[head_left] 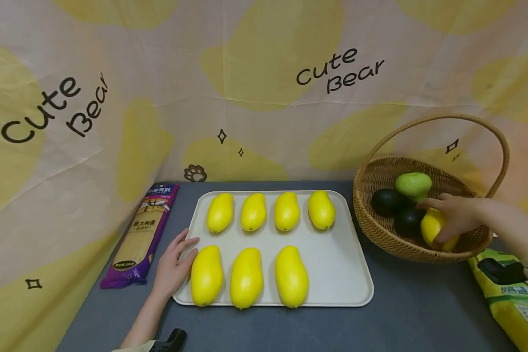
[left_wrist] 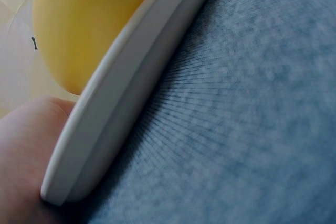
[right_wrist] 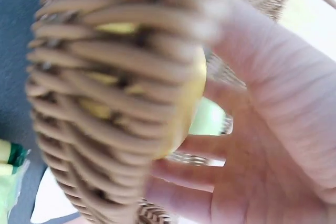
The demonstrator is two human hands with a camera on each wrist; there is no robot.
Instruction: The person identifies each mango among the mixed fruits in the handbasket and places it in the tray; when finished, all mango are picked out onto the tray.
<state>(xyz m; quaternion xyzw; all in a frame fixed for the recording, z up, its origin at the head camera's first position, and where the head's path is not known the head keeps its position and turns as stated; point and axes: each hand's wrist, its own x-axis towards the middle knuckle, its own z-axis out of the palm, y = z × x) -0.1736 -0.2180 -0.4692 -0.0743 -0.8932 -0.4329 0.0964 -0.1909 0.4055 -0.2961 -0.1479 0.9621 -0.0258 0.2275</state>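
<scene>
A white tray (head_left: 330, 264) holds yellow mangoes in two rows: several along the back, one of them a mango (head_left: 321, 209) at the right end, and three at the front. My left hand (head_left: 172, 264) rests on the tray's left rim, its fingers over the edge beside the front-left mango (head_left: 207, 276). Over in the wicker basket (head_left: 391, 247), my right hand (head_left: 459, 219) grips another mango (head_left: 432, 227), fingers and thumb around its sides. Dark avocados (head_left: 388, 202) and a green fruit (head_left: 413, 186) lie beside it. In the right wrist view the basket's weave partly hides the gripped mango (right_wrist: 191, 98).
A purple pasta packet (head_left: 143, 232) lies left of the tray. The basket's tall handle (head_left: 449, 117) arches above the right forearm. A green and yellow bag (head_left: 506, 298) lies at the right front. A printed cloth (head_left: 264, 98) hangs behind the grey table (head_left: 317, 330).
</scene>
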